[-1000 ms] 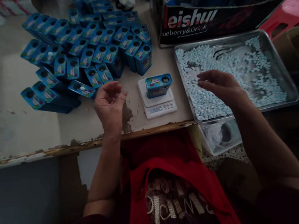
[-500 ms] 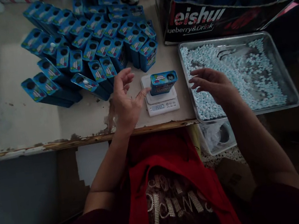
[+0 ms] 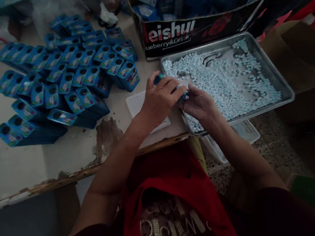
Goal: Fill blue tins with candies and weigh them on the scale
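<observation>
My left hand (image 3: 162, 96) is wrapped over a blue tin (image 3: 159, 79), which is tipped above the near left side of the metal tray. My right hand (image 3: 199, 102) is cupped under the tin's lower end, its fingers partly hidden; whether it holds any candies cannot be made out. Small pale blue candies (image 3: 226, 88) are spread over the tray (image 3: 283, 84). Partly covered by my left arm, the white scale (image 3: 137, 102) lies on the table with no tin visible on it.
Many upright blue tins (image 3: 66, 82) stand in rows at the left of the table (image 3: 71, 155). Behind the tray is a black printed box (image 3: 192, 31) full of tins. A brown carton (image 3: 298, 55) is at the right, a white bin (image 3: 247, 132) below the tray.
The tin has been lifted off the scale and tilted over the tray. Both hands have come together around it. The view has shifted to the right.
</observation>
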The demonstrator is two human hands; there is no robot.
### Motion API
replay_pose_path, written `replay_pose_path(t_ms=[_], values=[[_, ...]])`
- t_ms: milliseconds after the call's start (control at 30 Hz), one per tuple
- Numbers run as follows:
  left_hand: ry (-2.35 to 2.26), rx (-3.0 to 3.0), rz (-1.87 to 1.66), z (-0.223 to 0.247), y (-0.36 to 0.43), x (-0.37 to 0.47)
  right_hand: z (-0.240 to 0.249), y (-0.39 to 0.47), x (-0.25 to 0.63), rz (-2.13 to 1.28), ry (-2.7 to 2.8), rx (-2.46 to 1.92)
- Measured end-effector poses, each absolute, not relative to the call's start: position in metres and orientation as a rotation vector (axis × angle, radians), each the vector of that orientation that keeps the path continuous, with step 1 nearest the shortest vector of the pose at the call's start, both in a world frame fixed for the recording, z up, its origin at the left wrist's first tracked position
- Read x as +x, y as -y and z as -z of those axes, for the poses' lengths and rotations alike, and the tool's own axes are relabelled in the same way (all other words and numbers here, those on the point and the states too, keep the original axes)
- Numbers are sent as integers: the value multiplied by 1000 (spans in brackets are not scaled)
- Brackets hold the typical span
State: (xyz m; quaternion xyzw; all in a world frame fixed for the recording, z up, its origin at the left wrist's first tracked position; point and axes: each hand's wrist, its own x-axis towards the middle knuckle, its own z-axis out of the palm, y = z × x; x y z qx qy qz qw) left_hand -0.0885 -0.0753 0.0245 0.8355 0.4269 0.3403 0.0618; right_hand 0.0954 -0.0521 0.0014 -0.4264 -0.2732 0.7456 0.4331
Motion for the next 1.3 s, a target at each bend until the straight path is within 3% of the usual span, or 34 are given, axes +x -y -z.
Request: replay_pose_path(t_ms=[267,500,733,1033,1133,1300], values=[[-1453,1847,-1416,21,70,-111,-6,56,115,-1907,308,-1002],[-1466,1320,-1582,46,108,-151,-25,52,110,-1883,336,-1112],[-1420,1284,-1475,45,128,-165,-57,58,73,-1846,1057,-1003],[-1659,1236,-1547,35,164,-224,-70,38,26,-1280,1978,-1032],[-1652,1220,-1554,31,169,-232,-65,38,21,-1158,2029,-1068],[-1638,1217,-1557,29,168,-229,-63,28,34,-1328,1713,-1111]])
